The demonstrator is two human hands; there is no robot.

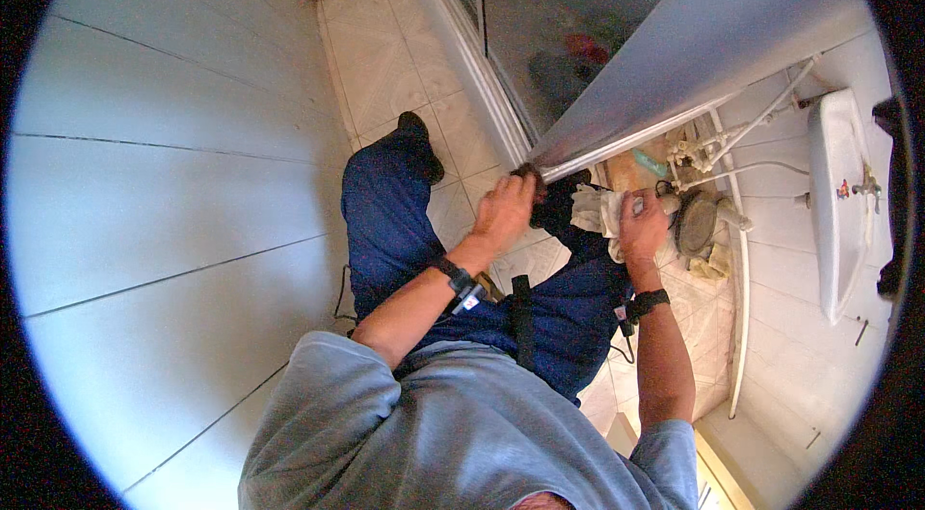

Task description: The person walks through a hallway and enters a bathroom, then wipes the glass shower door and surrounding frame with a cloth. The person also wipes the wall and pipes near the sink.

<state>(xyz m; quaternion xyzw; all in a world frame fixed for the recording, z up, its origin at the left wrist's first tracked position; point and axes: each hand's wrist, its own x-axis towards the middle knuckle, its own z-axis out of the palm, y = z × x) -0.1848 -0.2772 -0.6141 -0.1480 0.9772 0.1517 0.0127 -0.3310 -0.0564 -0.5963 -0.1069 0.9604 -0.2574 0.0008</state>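
Note:
My left hand [508, 209] is closed at the lower corner of the shower enclosure [501, 115], by the white frame. A small dark brown thing [529, 179] shows at its fingertips; its kind cannot be made out. My right hand [644, 227] is closed at the edge of a crumpled off-white cloth [597, 210], beside my right knee. Its fingers partly hide the cloth. Just right of that hand stands a round, grey-brown thing [695, 222] near the pipes, too unclear to name. Both wrists wear dark bands.
At the right, a white washbasin [840, 207] is fixed to the wall above white pipes [718, 152]. A yellowish cloth [710, 264] lies on the tiled floor [385, 48] below. The pale panelled wall [173, 192] rises close on my left. Reddish and dark shapes blur behind the shower glass.

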